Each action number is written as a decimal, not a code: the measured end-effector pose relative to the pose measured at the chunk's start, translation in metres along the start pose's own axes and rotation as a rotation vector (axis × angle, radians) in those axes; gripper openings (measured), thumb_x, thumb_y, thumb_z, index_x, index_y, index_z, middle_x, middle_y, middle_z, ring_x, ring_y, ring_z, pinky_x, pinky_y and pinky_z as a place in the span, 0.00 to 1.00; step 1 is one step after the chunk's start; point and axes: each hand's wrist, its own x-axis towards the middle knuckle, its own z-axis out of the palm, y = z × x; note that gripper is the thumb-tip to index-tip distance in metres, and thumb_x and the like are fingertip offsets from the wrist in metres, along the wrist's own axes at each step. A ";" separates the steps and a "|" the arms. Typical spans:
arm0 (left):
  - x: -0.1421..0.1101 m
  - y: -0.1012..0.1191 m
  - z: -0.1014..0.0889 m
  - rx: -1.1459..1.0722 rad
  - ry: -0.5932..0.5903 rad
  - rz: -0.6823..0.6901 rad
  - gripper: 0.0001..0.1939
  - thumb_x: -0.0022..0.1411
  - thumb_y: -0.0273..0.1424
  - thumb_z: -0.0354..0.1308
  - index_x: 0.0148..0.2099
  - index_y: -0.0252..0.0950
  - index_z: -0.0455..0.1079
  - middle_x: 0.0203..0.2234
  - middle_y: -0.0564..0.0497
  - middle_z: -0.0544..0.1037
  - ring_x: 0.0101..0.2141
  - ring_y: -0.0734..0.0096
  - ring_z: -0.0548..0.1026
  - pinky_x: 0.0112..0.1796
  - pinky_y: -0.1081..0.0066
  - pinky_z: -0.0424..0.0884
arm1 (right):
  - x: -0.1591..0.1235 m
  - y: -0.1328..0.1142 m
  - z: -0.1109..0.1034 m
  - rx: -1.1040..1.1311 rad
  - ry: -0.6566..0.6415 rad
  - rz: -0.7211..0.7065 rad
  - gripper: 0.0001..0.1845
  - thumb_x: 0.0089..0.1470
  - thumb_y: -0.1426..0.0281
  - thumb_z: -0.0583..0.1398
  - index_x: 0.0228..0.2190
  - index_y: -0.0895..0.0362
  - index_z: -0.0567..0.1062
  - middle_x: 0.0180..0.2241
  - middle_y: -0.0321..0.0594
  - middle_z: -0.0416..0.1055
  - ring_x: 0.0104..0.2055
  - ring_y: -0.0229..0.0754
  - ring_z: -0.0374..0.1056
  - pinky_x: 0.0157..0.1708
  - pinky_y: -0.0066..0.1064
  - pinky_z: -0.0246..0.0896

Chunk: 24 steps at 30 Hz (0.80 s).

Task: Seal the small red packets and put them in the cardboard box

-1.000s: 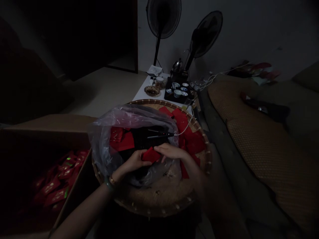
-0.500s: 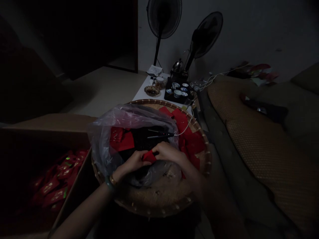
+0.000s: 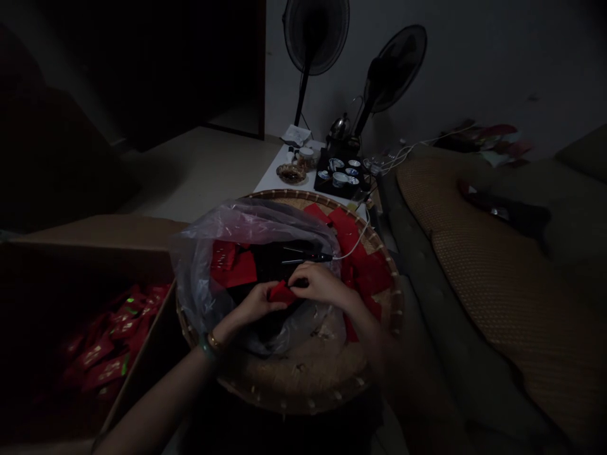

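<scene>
My left hand [image 3: 256, 304] and my right hand [image 3: 320, 284] meet over a round woven tray [image 3: 303, 379], both pinching one small red packet [image 3: 281, 294]. The fingers of each hand are closed on it. Under the hands lies a clear plastic bag [image 3: 227, 227] holding red packets [image 3: 232, 265] and dark pieces. More red packets [image 3: 360, 253] lie loose on the tray's right side. A slim black tool with a white cord [image 3: 308, 256] rests just beyond my right hand.
A cardboard box [image 3: 90, 253] on the left holds several red packets [image 3: 104, 354]. Beyond the tray stand a low white table with a tea set [image 3: 339, 174], a small bowl [image 3: 290, 172] and two standing fans [image 3: 315, 31]. A cushioned sofa [image 3: 497, 265] fills the right.
Both hands have shifted slightly away from me with the red packet, which now looks more folded and smaller between the fingers. The view has drifted a little.
</scene>
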 end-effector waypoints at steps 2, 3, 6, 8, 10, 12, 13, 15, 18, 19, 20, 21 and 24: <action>0.000 0.001 -0.001 -0.021 0.025 0.000 0.17 0.42 0.33 0.66 0.35 0.31 0.69 0.27 0.54 0.73 0.28 0.73 0.68 0.32 0.74 0.66 | -0.001 -0.002 -0.002 0.094 0.057 0.024 0.06 0.45 0.75 0.61 0.29 0.56 0.77 0.31 0.38 0.74 0.34 0.38 0.68 0.36 0.27 0.58; 0.000 0.001 -0.001 -0.030 0.033 0.000 0.16 0.43 0.33 0.66 0.34 0.31 0.69 0.27 0.54 0.73 0.28 0.73 0.68 0.32 0.73 0.66 | -0.002 -0.002 -0.004 0.149 0.077 0.051 0.06 0.44 0.75 0.61 0.28 0.57 0.77 0.31 0.38 0.74 0.33 0.38 0.68 0.33 0.26 0.59; 0.000 0.000 -0.003 -0.056 0.032 0.005 0.17 0.43 0.32 0.66 0.36 0.31 0.69 0.28 0.54 0.74 0.29 0.73 0.69 0.34 0.72 0.67 | -0.006 0.000 -0.006 0.313 0.103 0.161 0.07 0.44 0.71 0.61 0.29 0.59 0.77 0.30 0.39 0.74 0.26 0.35 0.66 0.26 0.25 0.59; 0.001 -0.002 -0.003 -0.065 0.034 0.018 0.19 0.44 0.32 0.66 0.39 0.31 0.69 0.30 0.53 0.74 0.30 0.72 0.70 0.35 0.71 0.67 | -0.008 0.003 -0.006 0.397 0.135 0.218 0.09 0.44 0.69 0.61 0.29 0.59 0.77 0.29 0.39 0.74 0.25 0.35 0.66 0.25 0.25 0.58; 0.001 -0.003 -0.004 -0.063 0.039 0.030 0.20 0.43 0.32 0.66 0.40 0.31 0.69 0.30 0.52 0.75 0.31 0.71 0.70 0.36 0.71 0.67 | -0.009 0.005 -0.004 0.446 0.166 0.248 0.10 0.43 0.68 0.61 0.29 0.60 0.76 0.28 0.38 0.74 0.25 0.35 0.66 0.25 0.25 0.59; 0.002 -0.005 -0.004 -0.053 0.046 0.036 0.20 0.44 0.32 0.66 0.40 0.31 0.69 0.31 0.52 0.75 0.31 0.71 0.71 0.36 0.71 0.67 | -0.010 0.006 -0.001 0.471 0.166 0.252 0.10 0.43 0.67 0.61 0.29 0.60 0.76 0.27 0.38 0.74 0.25 0.35 0.66 0.25 0.25 0.59; 0.002 -0.005 -0.003 -0.046 0.045 0.037 0.20 0.44 0.32 0.66 0.40 0.31 0.69 0.31 0.51 0.75 0.32 0.70 0.71 0.36 0.71 0.67 | -0.010 0.006 0.001 0.480 0.155 0.249 0.10 0.43 0.67 0.62 0.29 0.60 0.76 0.28 0.39 0.74 0.25 0.35 0.66 0.25 0.25 0.59; 0.002 -0.006 -0.003 -0.023 0.046 0.042 0.19 0.45 0.32 0.65 0.41 0.31 0.69 0.32 0.51 0.75 0.33 0.69 0.71 0.37 0.70 0.67 | -0.009 0.006 0.005 0.493 0.133 0.241 0.10 0.42 0.67 0.62 0.29 0.60 0.76 0.29 0.39 0.74 0.25 0.34 0.65 0.24 0.25 0.59; 0.001 -0.006 -0.004 0.047 0.068 0.079 0.19 0.46 0.31 0.65 0.41 0.32 0.70 0.34 0.50 0.76 0.35 0.67 0.72 0.40 0.68 0.67 | -0.008 0.007 0.009 0.503 0.141 0.250 0.10 0.42 0.66 0.62 0.29 0.60 0.76 0.29 0.39 0.74 0.23 0.33 0.64 0.23 0.24 0.58; 0.001 -0.006 -0.004 0.072 0.077 0.095 0.18 0.46 0.31 0.65 0.42 0.32 0.70 0.35 0.50 0.76 0.36 0.67 0.72 0.41 0.68 0.66 | -0.007 0.008 0.009 0.504 0.155 0.257 0.11 0.42 0.66 0.62 0.29 0.59 0.76 0.29 0.38 0.74 0.23 0.33 0.64 0.23 0.24 0.57; 0.001 -0.006 -0.005 0.093 0.084 0.107 0.18 0.46 0.30 0.65 0.42 0.33 0.70 0.35 0.50 0.76 0.37 0.66 0.72 0.42 0.68 0.66 | -0.007 0.009 0.010 0.507 0.171 0.264 0.11 0.42 0.65 0.62 0.29 0.59 0.75 0.28 0.38 0.74 0.23 0.33 0.63 0.22 0.24 0.57; 0.001 -0.007 -0.005 0.105 0.085 0.113 0.18 0.47 0.30 0.65 0.42 0.33 0.70 0.35 0.49 0.76 0.37 0.66 0.72 0.42 0.68 0.66 | -0.008 0.010 0.010 0.512 0.186 0.270 0.12 0.42 0.65 0.62 0.29 0.59 0.75 0.28 0.38 0.73 0.23 0.33 0.64 0.22 0.24 0.57; 0.001 -0.009 -0.006 0.097 0.086 0.112 0.17 0.48 0.32 0.64 0.42 0.33 0.70 0.35 0.50 0.76 0.37 0.66 0.72 0.41 0.69 0.67 | -0.010 0.011 0.011 0.527 0.211 0.263 0.13 0.42 0.63 0.62 0.29 0.59 0.75 0.28 0.39 0.73 0.24 0.33 0.64 0.22 0.24 0.58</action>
